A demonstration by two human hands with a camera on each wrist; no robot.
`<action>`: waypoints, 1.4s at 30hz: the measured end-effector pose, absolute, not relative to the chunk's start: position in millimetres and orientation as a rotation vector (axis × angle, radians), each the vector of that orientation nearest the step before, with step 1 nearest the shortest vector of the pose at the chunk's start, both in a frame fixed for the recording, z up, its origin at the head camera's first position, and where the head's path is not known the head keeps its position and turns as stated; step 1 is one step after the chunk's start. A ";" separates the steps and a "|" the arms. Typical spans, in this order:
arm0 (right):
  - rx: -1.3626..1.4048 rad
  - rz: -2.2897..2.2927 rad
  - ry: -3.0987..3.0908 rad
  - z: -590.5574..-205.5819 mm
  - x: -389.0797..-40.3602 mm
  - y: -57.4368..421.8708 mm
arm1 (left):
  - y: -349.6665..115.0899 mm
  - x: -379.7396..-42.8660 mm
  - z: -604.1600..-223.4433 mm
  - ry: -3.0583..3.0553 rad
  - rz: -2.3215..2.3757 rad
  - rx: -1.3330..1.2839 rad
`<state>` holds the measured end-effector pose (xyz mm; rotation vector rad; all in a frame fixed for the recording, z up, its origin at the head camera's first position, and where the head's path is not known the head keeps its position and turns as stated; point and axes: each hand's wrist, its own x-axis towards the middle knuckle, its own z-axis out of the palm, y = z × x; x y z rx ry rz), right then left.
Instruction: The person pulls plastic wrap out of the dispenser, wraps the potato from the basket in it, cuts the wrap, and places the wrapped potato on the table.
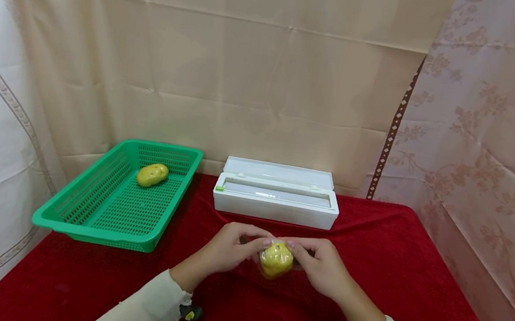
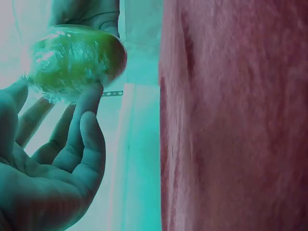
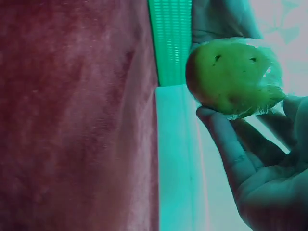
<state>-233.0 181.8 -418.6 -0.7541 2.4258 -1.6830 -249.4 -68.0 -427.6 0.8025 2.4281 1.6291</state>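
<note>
Pinches a yellow potato [image 1: 276, 262] between left hand [image 1: 233, 248] and right hand [image 1: 322, 268], with thumbs near the upper end and fingertips at the sides. Holds it above the worktop [image 1: 398, 266], well in from left and right edges. Wrapped in clear film [image 2: 62, 55], glossy and creased over a lumpy, rounded oblong.

Covered, beneath, in red cloth [image 1: 363, 236] with a velvety nap. Stands at the far edge, just beyond both hands: a long white box [image 1: 275, 213] of smooth plastic, lid [image 1: 280, 172] raised, with a small green tab [image 1: 219, 188] at the left. Sits toward the far left corner: a green basket [image 1: 148, 241] of slotted plastic, holding a second potato [image 1: 152, 175], oblong and smooth. Hangs behind as a creased beige curtain [image 1: 257, 76].

Shows from the left wrist the film's dense wrinkles, bunched at one end. Shows from the right wrist two dark pits in the skin, plus basket mesh beyond. Reveals only from the head the second potato and open lid.
</note>
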 end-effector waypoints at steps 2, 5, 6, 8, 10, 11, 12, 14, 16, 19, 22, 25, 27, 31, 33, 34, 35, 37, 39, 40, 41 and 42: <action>-0.793 -1.650 2.410 -416.4 -232.4 182.0 | -67.4 -249.5 -429.0 2.366 1.697 0.775; -0.857 -1.585 2.409 -415.0 -231.9 182.4 | -65.4 -249.6 -430.8 2.287 1.784 0.704; -0.849 -1.570 2.417 -414.7 -231.6 182.1 | -64.5 -249.5 -431.2 2.267 1.810 0.680; -0.815 -1.561 2.425 -415.1 -231.5 181.0 | -62.2 -248.9 -431.8 2.253 1.840 0.640; -0.728 -1.586 2.440 -415.5 -231.5 179.4 | -60.0 -246.9 -431.1 2.284 1.824 0.639; -0.674 -1.609 2.443 -415.6 -231.5 178.7 | -59.1 -245.6 -430.6 2.305 1.805 0.651; -0.614 -1.643 2.439 -415.7 -231.6 178.2 | -58.2 -244.2 -429.6 2.331 1.776 0.670; -0.512 -1.716 2.436 -415.4 -232.1 177.8 | -56.9 -241.4 -427.6 2.375 1.715 0.726; -0.440 -1.793 2.417 -415.1 -232.4 177.6 | -56.3 -239.4 -426.2 2.428 1.641 0.793; -0.389 -1.842 2.413 -415.7 -232.3 176.8 | -56.4 -238.7 -425.7 2.467 1.574 0.870; -0.391 -1.822 2.440 -416.8 -231.9 176.0 | -57.5 -239.4 -426.3 2.500 1.552 0.896; -0.480 -1.750 2.452 -414.1 -231.8 178.3 | -58.5 -239.3 -424.9 2.527 1.587 0.861; -0.564 -1.679 2.471 -412.5 -233.2 181.0 | -58.6 -238.2 -423.0 2.549 1.615 0.832; -0.670 -1.552 2.559 -410.8 -236.4 187.2 | -55.6 -234.1 -421.7 2.587 1.674 0.796; -0.662 -1.540 2.603 -411.2 -237.9 188.3 | -54.0 -232.6 -423.3 2.598 1.717 0.782; -0.647 -1.538 2.625 -411.0 -238.2 188.2 | -53.2 -231.9 -424.3 2.609 1.733 0.771; -0.633 -1.547 2.638 -411.1 -238.4 188.0 | -52.4 -231.4 -425.3 2.620 1.749 0.758; -0.588 -1.584 2.649 -412.0 -238.4 186.1 | -51.0 -230.0 -426.5 2.633 1.775 0.731; -0.537 -1.629 2.654 -413.2 -237.1 183.7 | -49.5 -228.8 -427.4 2.654 1.783 0.709; -0.516 -1.643 2.661 -413.3 -236.5 181.9 | -49.1 -228.5 -427.7 2.666 1.784 0.703; -0.497 -1.646 2.677 -413.3 -235.5 180.2 | -48.7 -227.8 -427.4 2.678 1.781 0.696; -0.483 -1.642 2.696 -413.3 -234.4 178.5 | -48.4 -227.2 -427.1 2.691 1.779 0.696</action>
